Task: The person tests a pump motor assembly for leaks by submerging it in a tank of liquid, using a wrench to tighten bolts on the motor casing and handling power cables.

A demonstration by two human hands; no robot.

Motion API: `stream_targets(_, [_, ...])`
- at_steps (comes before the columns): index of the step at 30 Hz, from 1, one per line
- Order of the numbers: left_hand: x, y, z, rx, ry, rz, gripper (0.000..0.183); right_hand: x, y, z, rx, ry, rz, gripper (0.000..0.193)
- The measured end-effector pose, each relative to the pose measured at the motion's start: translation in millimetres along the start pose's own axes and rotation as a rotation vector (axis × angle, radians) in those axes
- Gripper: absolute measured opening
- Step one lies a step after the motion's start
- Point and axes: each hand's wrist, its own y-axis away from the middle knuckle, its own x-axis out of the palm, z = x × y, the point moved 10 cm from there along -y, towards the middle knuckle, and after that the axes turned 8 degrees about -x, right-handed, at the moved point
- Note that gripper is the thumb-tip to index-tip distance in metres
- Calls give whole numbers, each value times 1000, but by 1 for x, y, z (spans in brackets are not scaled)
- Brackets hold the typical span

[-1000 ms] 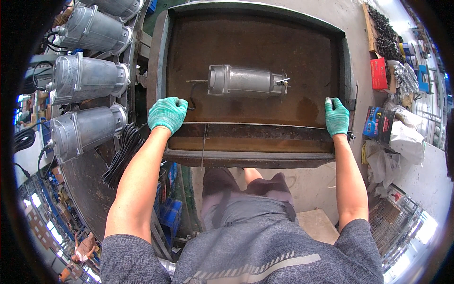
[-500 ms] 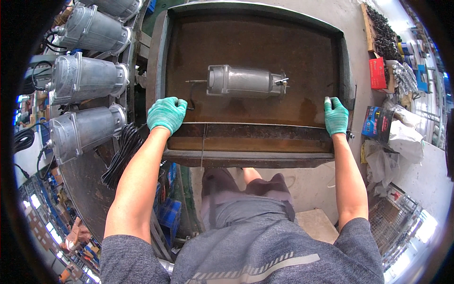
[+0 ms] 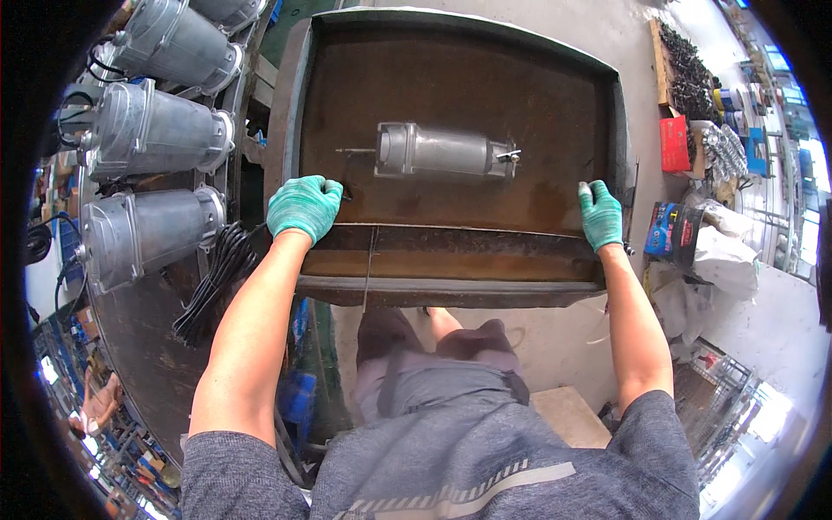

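Observation:
A silver metal cylindrical housing (image 3: pixel 446 152) lies on its side in a dark rectangular metal tank (image 3: pixel 451 293), which seems to hold shallow brown liquid. A thin rod sticks out of its left end, and small fittings sit at its right end. My left hand (image 3: pixel 303 208), in a green knitted glove, is closed at the tank's left side, with a bit of black cable beside its thumb. My right hand (image 3: pixel 601 215), gloved alike, is closed by the right side wall. What either hand grips is hidden. A thin pale edge (image 3: pixel 459 230) runs across the tank between them.
Several similar silver housings (image 3: pixel 152 234) with black cables stand on a bench at the left, near a coiled black cable (image 3: pixel 212 282). On the right are a red box (image 3: pixel 674 145), a blue and black box (image 3: pixel 672 230) and white plastic bags (image 3: pixel 724 260).
The whole view has shifted slightly, with the right side moving a little left. Both hands keep about the same places at the tank, and the housing lies where it was.

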Motion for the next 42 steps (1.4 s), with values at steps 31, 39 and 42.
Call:
stream_targets(31, [-3, 1, 6, 4, 82, 21, 36, 119, -71, 144, -384, 664, 560, 26])
stream_targets(39, [-2, -1, 9, 11, 93, -7, 41, 112, -75, 158, -328, 659, 691, 24])
stream_targets(42, [-5, 0, 10, 3, 123, -28, 44, 87, -73, 198, -596, 718, 550, 28])
